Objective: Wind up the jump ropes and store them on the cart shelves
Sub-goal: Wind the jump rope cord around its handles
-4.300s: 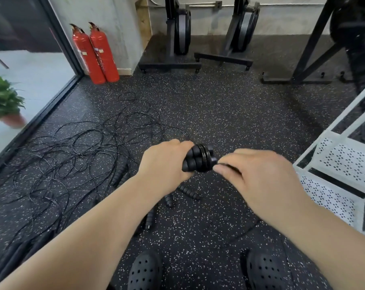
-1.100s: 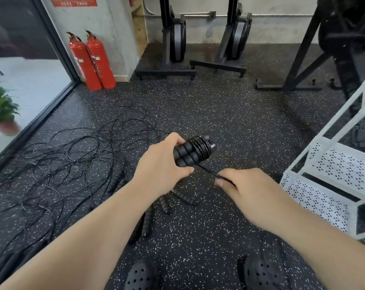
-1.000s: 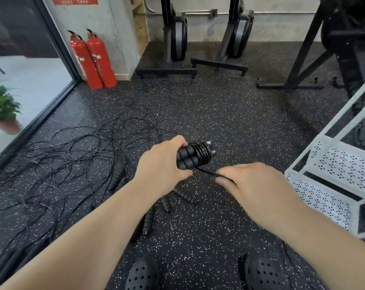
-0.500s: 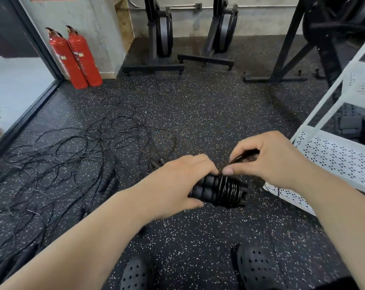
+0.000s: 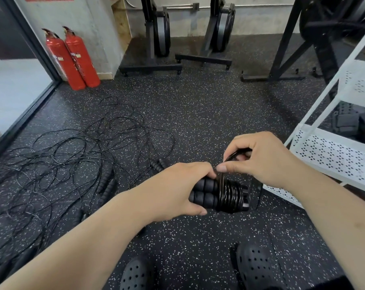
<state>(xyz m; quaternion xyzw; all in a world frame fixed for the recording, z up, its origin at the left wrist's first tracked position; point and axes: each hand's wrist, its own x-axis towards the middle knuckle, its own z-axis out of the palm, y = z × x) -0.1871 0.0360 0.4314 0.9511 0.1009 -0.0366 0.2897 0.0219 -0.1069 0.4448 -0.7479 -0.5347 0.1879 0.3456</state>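
Far to my left, the loose jump ropes [image 5: 72, 162] lie tangled on the speckled floor [image 5: 198, 114], not yet wound. In front of me, my left hand [image 5: 175, 189] grips the two foam handles [image 5: 204, 192] of one rope side by side, fingers curled over the top and thumb underneath. Their long axis runs left to right, with the end caps pointing toward the cart. The wound cord [image 5: 229, 193] sits in tight turns around the cap half, just past my left fingertips. My right hand [image 5: 263, 160] hovers just above and to the right of those turns, thumb and forefinger pinching the free end [image 5: 238, 153]. A short stretch of cord drops from the pinch into the coil. I judge the last tuck is what remains. The white cart [image 5: 315, 114] stands to my right, its perforated lower shelf [image 5: 332, 158] just beyond my right wrist. That hand is nearer, but the bundle rides in my left.
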